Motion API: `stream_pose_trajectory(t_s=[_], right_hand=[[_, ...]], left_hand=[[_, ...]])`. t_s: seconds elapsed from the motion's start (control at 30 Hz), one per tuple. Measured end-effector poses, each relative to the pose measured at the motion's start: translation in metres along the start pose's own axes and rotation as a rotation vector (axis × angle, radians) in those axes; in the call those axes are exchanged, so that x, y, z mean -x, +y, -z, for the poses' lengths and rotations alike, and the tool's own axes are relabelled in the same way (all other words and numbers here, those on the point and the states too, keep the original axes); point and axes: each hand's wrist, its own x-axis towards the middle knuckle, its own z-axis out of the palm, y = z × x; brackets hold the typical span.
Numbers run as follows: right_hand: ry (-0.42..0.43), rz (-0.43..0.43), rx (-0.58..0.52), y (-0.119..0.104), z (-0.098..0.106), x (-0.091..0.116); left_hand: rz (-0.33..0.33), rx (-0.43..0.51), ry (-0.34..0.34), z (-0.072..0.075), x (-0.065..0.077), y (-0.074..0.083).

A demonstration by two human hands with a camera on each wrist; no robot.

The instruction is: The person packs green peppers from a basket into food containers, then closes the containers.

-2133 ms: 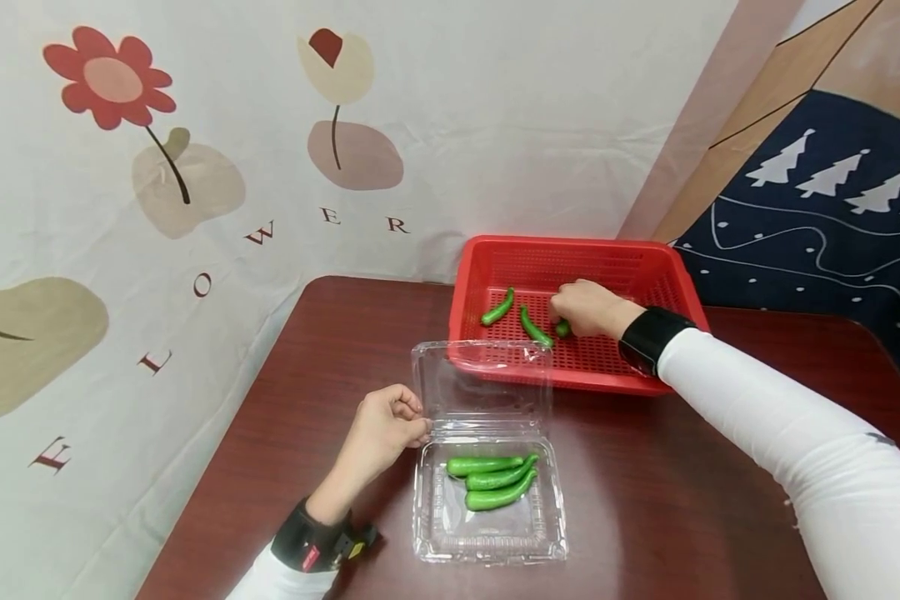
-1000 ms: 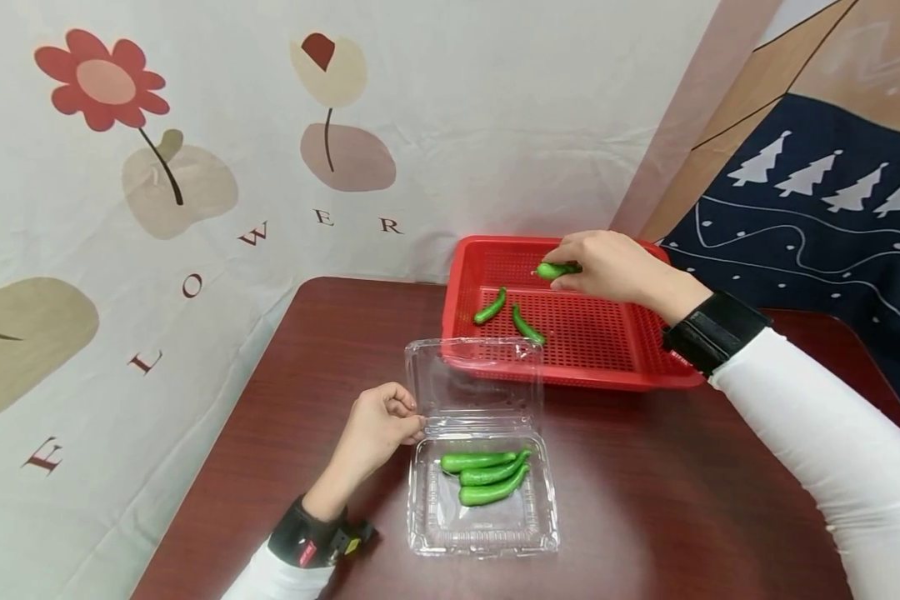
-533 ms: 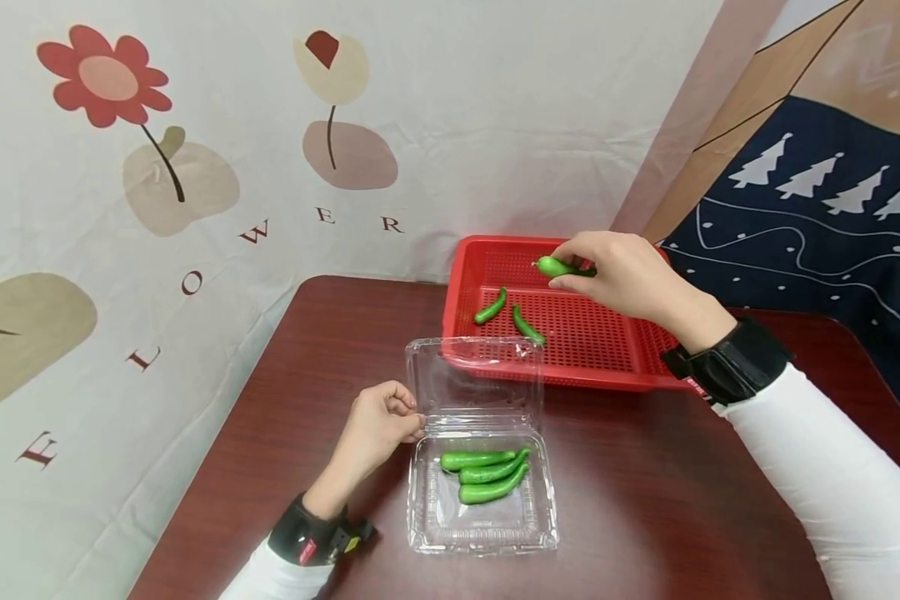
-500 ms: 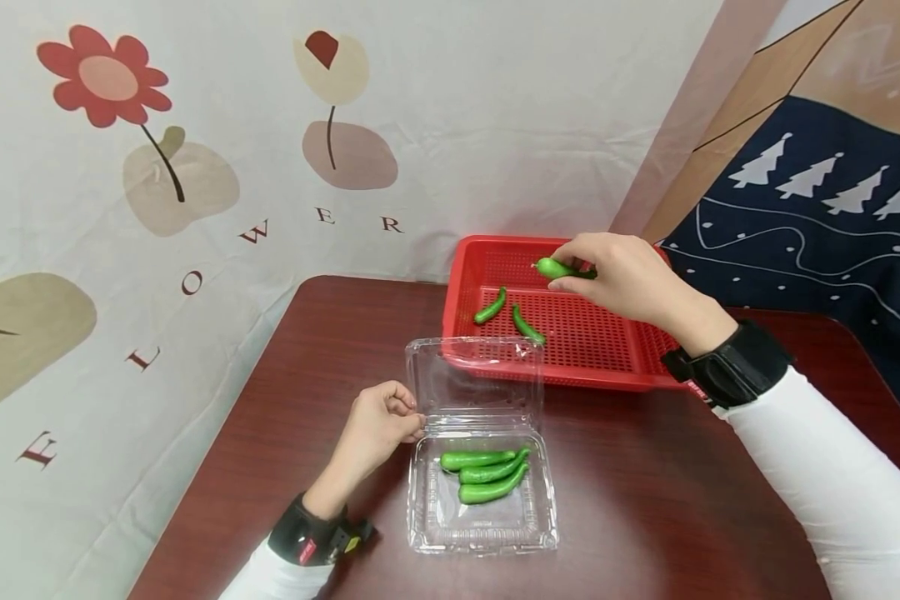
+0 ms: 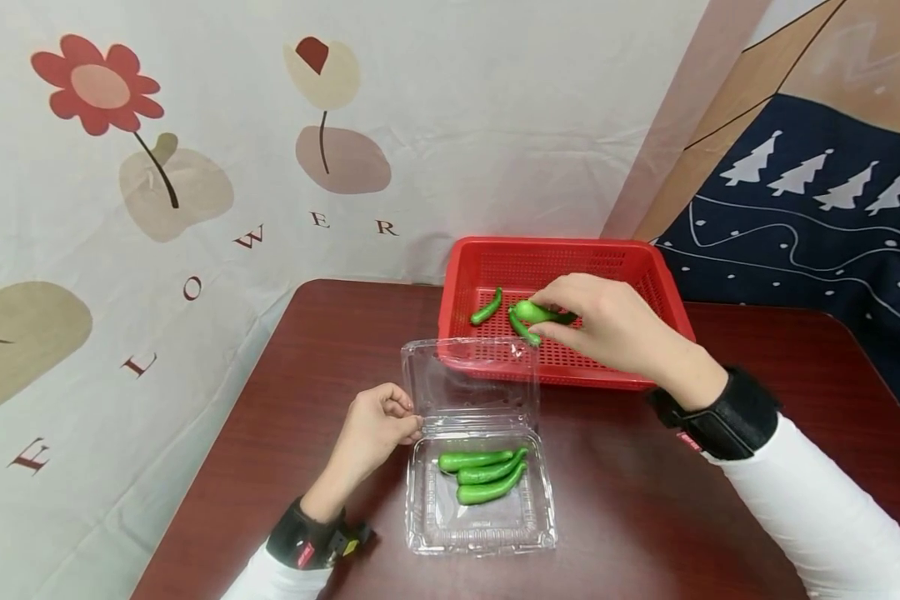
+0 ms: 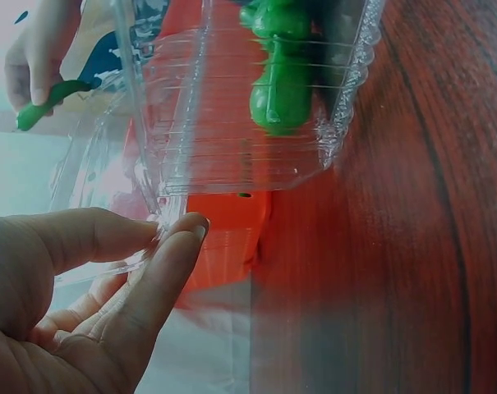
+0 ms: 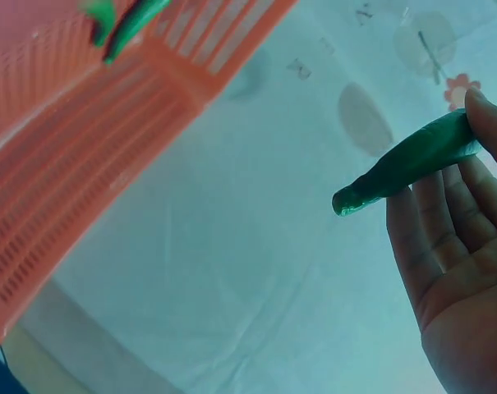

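Note:
My right hand (image 5: 607, 321) pinches a green chili pepper (image 5: 534, 312) between thumb and fingertips, above the red basket (image 5: 645, 275). In the right wrist view the held pepper (image 7: 412, 160) points away from the palm, its narrow end free. My left hand (image 5: 378, 425) pinches the hinge edge of a clear plastic clamshell box (image 5: 487, 533), as the left wrist view shows at the thumb (image 6: 100, 238). The box lid (image 5: 472, 379) stands raised. Three green peppers (image 5: 487, 475) lie side by side in the box's base. Two more peppers rest in the basket, one (image 5: 486, 307) at its left.
The dark red-brown table (image 5: 630, 500) carries the box in front and the basket behind it. A pale cloth (image 5: 480, 125) with printed flowers hangs behind the table, and a navy cloth with white trees (image 5: 817, 192) covers the right side.
My right hand has picked the pepper up out of the basket, lifted it, then moved lower and nearer with it. The left hand has kept its grip on the box.

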Motion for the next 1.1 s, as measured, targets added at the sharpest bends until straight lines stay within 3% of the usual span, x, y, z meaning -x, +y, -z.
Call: stream_pose_trajectory(t_s=[0.63, 1.1], right_hand=[[-0.032, 0.109, -0.112, -0.053, -0.065, 0.044], [-0.221, 0.258, -0.067, -0.091, -0.12, 0.066]], left_hand=[[0.0, 0.019, -0.006, -0.001, 0.0, 0.001], [0.0, -0.005, 0.002, -0.002, 0.0, 0.0]])
